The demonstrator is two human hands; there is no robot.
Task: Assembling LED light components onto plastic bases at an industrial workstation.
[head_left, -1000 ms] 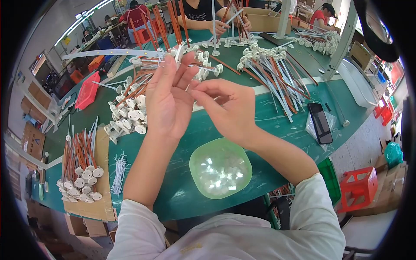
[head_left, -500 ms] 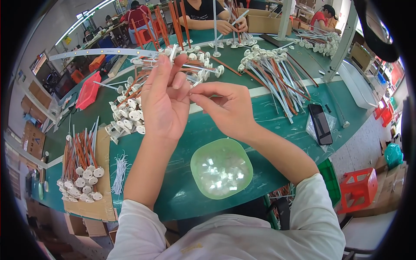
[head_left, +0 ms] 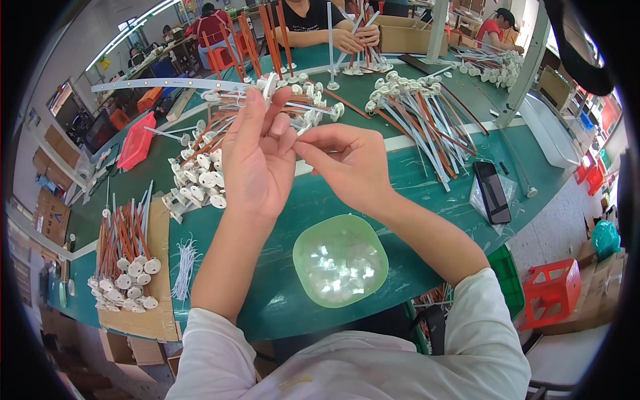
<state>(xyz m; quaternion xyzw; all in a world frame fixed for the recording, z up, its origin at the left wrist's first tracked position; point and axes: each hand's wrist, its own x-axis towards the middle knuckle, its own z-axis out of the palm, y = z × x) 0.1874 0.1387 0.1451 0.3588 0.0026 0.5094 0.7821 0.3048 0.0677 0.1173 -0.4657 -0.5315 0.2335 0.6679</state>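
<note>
Raised over the table, my left hand (head_left: 257, 163) grips an LED strip (head_left: 167, 83) at its white round end cap (head_left: 269, 87). The strip is pale, dotted with small yellow lights, and points out to the left. My right hand (head_left: 350, 160) has thumb and forefinger pinched together against the left fingers; whatever lies in that pinch is too small to make out. Below the hands sits a light green bowl (head_left: 305, 250) of small clear, shiny pieces. Just beyond my left hand lies a heap of white round-capped strips (head_left: 200, 180).
More capped orange and white strips (head_left: 427, 127) lie at the right, others (head_left: 127, 267) on cardboard (head_left: 157, 233) at the left beside a white string bundle (head_left: 185, 267). A phone (head_left: 492, 192) lies at the right. A co-worker's hands (head_left: 357, 40) hold strips across the table.
The strip's free end has shifted slightly right and down. My hands stay together with barely any movement. Across the table, the co-worker's hands have drawn strips upright.
</note>
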